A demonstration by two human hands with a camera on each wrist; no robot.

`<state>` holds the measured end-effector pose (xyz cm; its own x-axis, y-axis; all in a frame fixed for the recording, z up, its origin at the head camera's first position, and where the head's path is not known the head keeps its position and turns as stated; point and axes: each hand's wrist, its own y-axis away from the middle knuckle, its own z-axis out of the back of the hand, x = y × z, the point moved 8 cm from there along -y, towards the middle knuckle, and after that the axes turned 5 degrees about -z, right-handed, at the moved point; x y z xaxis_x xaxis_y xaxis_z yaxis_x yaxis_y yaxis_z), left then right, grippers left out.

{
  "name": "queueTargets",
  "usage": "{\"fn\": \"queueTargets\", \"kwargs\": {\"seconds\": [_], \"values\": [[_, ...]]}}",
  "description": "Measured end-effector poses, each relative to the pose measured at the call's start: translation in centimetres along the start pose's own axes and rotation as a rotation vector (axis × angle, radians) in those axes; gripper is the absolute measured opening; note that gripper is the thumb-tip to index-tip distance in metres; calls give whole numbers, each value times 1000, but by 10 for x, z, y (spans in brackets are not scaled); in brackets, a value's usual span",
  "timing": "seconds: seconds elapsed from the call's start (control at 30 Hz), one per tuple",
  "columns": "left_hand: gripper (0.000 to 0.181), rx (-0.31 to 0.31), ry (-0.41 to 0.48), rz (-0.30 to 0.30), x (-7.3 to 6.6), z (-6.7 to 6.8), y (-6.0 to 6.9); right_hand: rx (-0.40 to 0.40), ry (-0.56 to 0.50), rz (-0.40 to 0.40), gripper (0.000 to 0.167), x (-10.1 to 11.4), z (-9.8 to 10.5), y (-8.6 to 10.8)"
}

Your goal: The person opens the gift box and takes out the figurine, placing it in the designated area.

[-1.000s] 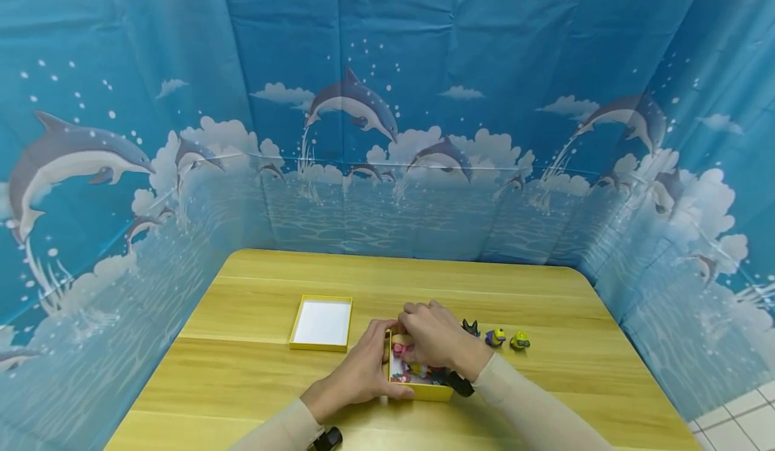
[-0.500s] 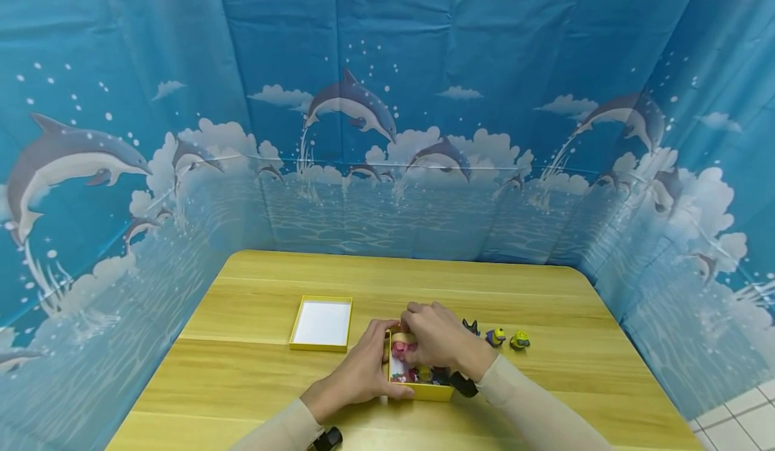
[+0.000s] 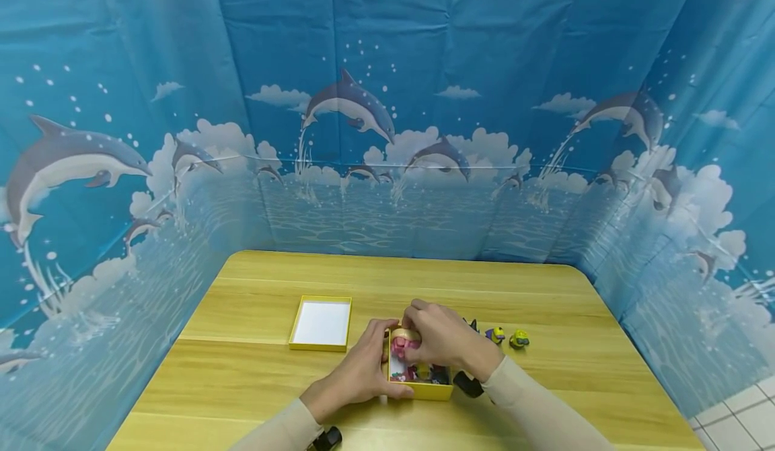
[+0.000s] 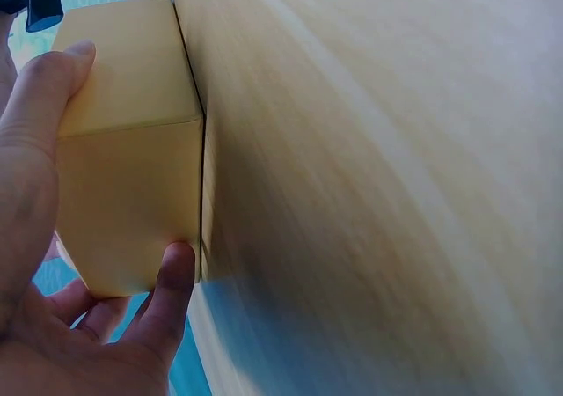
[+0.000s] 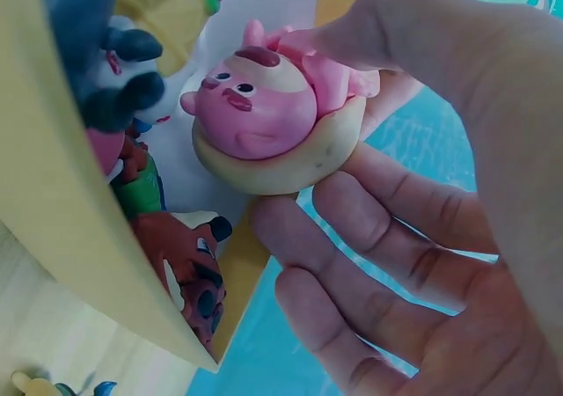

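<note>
My left hand (image 3: 362, 367) grips the left side of a yellow box (image 3: 431, 392); in the left wrist view its thumb and fingers (image 4: 174, 268) press on the box walls (image 4: 132, 202). My right hand (image 3: 445, 333), over the box's far part, pinches a pink figure (image 3: 402, 347) with a cream-coloured rounded base. The right wrist view shows this pink figure (image 5: 264, 106) between thumb and fingertips, face up at the box rim. Inside the box lie several other figures, among them a reddish-brown one (image 5: 180, 255) and a grey-blue one (image 5: 123, 70).
A shallow yellow tray or lid with a white inside (image 3: 322, 323) lies left of the box on the wooden table (image 3: 260, 309). Right of the box stand a purple-and-yellow figure (image 3: 495, 334) and a yellow one (image 3: 519, 339), with a dark one partly behind my right hand.
My right hand has moved slightly to the right, and more of the pink figure and its cream base shows. The left hand keeps its hold on the box.
</note>
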<state>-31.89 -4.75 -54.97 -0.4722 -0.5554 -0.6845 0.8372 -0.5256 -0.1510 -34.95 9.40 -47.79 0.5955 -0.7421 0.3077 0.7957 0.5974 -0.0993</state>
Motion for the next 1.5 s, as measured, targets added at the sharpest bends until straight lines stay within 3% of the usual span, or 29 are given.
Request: {"fn": "queueTargets", "kwargs": {"seconds": [1.07,1.5], "values": [[133,1,-14,2,0,-1,0,-44,-101,52,27,7,14,10],[131,-6,-16,-11,0,0,-2,-90,-49,73,25,5,18,14]]}}
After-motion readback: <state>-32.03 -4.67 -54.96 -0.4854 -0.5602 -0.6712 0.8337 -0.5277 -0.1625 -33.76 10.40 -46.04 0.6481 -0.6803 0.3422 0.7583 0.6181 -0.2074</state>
